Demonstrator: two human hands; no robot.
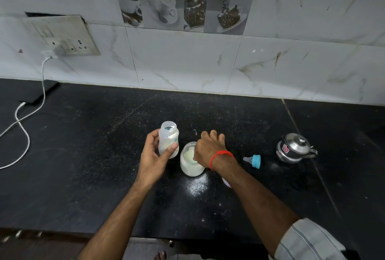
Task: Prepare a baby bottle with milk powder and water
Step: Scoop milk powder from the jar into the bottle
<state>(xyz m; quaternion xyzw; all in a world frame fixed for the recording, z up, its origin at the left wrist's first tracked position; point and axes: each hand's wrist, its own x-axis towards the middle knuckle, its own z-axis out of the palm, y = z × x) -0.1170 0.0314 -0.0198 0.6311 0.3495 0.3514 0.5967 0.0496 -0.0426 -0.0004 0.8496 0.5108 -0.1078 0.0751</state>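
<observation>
Scooping powder beside the open bottle

The left hand (155, 156) gripped the upright translucent plastic baby bottle (168, 140), just left of the glass powder jar (191, 163); the right hand (209, 148), fingers curled into the jar, hid whatever it held.

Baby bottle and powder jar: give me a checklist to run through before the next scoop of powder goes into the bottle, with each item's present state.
1. Clear plastic baby bottle open at the top: ok, no teat on it.
2. Bottle held firmly: ok, left hand grips it, thumb across the front.
3. Bottle upright: not ok, it leans slightly.
4. Round glass jar of white milk powder open and within reach: ok, right hand is at its mouth.
5. Scoop loaded: cannot tell, the right hand hides whatever it holds.
6. Black stone counter clean: not ok, spilled white powder lies in front of the jar.
</observation>
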